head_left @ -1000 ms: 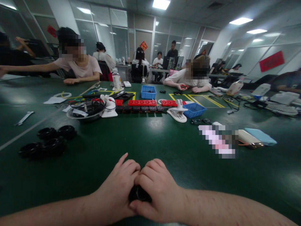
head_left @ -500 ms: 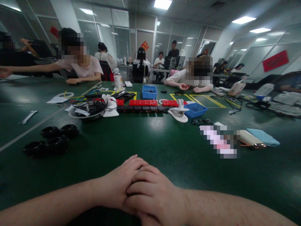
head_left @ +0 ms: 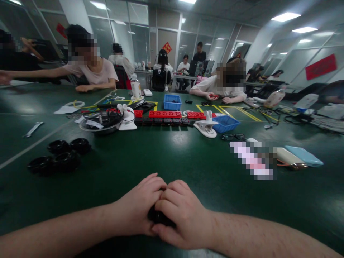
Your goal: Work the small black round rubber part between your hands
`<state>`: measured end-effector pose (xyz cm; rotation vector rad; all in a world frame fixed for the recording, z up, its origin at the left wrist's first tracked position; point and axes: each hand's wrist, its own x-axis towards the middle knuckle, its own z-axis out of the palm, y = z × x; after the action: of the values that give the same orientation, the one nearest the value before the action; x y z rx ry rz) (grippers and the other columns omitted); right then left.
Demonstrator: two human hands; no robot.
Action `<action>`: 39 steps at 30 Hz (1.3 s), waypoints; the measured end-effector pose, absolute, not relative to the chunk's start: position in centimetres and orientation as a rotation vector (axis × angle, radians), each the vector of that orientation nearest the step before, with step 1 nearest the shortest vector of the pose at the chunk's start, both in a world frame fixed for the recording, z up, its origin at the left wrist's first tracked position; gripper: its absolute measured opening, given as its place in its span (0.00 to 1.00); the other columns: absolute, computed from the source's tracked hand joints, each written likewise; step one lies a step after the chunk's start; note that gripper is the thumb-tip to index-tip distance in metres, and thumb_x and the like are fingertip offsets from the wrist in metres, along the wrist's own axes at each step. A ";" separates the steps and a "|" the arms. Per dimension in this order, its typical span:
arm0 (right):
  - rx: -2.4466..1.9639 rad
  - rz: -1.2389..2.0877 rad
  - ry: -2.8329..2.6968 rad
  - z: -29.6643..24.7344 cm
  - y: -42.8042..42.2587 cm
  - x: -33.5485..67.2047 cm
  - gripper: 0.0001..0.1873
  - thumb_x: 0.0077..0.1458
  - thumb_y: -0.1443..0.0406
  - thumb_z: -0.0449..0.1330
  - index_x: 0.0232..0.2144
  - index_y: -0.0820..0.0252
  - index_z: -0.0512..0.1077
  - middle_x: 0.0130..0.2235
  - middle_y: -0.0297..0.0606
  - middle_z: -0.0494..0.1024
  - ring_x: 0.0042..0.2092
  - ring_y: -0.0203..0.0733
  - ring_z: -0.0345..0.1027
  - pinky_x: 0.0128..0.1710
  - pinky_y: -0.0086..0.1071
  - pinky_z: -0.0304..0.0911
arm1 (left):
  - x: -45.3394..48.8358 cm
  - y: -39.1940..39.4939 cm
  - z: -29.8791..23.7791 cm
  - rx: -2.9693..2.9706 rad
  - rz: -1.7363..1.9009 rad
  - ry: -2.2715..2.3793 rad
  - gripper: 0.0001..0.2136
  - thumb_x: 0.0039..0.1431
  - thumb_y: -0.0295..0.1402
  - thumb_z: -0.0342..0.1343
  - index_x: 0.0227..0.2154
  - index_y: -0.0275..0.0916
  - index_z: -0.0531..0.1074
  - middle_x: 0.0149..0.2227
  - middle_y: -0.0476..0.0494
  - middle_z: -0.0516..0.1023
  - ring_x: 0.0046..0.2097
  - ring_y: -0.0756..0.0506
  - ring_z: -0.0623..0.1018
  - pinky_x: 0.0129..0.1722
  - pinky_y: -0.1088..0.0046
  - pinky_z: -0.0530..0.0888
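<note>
At the near side of the green table, my left hand [head_left: 143, 206] and my right hand [head_left: 181, 213] come together around a black, smooth object [head_left: 161, 217]. Only a small part of it shows between the palms and fingers, so its kind is hidden. Both hands have curled fingers, the right fingers lying over the object's top and the right thumb below it. To the left lie several shiny black ring-shaped pieces [head_left: 66, 160], apart from my hands.
Mid-table are a row of red socket strips [head_left: 165, 114], white clip bases [head_left: 206, 125], a glass bowl [head_left: 100, 127] of cables and blue bins [head_left: 172, 103]. A wrench [head_left: 33, 129] lies left; eyeglasses [head_left: 233, 137] and a light-blue case [head_left: 303, 156] lie right. Two people sit opposite.
My right hand has shifted up and its fingers have lifted apart from the left, so the black object now shows between them. The view has tilted slightly.
</note>
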<state>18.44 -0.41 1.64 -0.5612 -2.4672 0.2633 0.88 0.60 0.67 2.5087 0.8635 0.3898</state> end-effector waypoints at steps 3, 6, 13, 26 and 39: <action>-0.424 0.305 -2.510 1.7 -0.3 18.5 0.12 0.55 0.63 0.48 0.31 0.63 0.68 0.30 0.37 0.71 0.36 0.39 0.60 0.39 0.35 0.56 | 0.8 1.2 0.4 2.448 0.359 0.782 0.22 0.32 0.33 0.66 0.36 0.41 0.70 0.38 0.48 0.67 0.42 0.43 0.68 0.47 0.65 0.67; -0.297 0.312 -2.545 1.5 -0.1 18.6 0.11 0.51 0.66 0.47 0.29 0.62 0.68 0.30 0.37 0.72 0.37 0.39 0.61 0.41 0.35 0.56 | 0.9 1.4 0.3 2.431 0.395 0.692 0.22 0.31 0.32 0.64 0.36 0.40 0.70 0.37 0.48 0.68 0.42 0.43 0.68 0.47 0.66 0.66; -0.246 0.351 -2.438 1.4 -0.1 18.5 0.13 0.49 0.65 0.47 0.35 0.62 0.67 0.34 0.36 0.74 0.41 0.40 0.61 0.47 0.37 0.54 | 1.1 1.1 1.4 2.473 0.335 0.725 0.33 0.35 0.38 0.64 0.48 0.40 0.64 0.45 0.45 0.68 0.48 0.39 0.68 0.59 0.52 0.51; -0.526 0.302 -2.416 1.1 -0.4 18.3 0.12 0.53 0.60 0.49 0.31 0.62 0.67 0.31 0.37 0.71 0.36 0.40 0.61 0.38 0.35 0.56 | 1.4 -0.1 0.6 2.491 0.433 0.984 0.19 0.35 0.35 0.64 0.35 0.40 0.71 0.37 0.48 0.68 0.42 0.42 0.69 0.59 0.51 0.51; -0.141 0.287 -2.424 0.6 0.5 18.5 0.08 0.56 0.64 0.49 0.34 0.58 0.68 0.38 0.29 0.76 0.49 0.37 0.61 0.56 0.35 0.47 | 1.2 1.1 1.6 2.505 0.246 0.754 0.37 0.31 0.38 0.64 0.51 0.39 0.63 0.47 0.42 0.68 0.49 0.37 0.68 0.59 0.47 0.51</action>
<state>18.52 0.51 0.56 -0.1412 -2.4239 0.2871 1.24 1.13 1.63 2.5047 0.7542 0.2460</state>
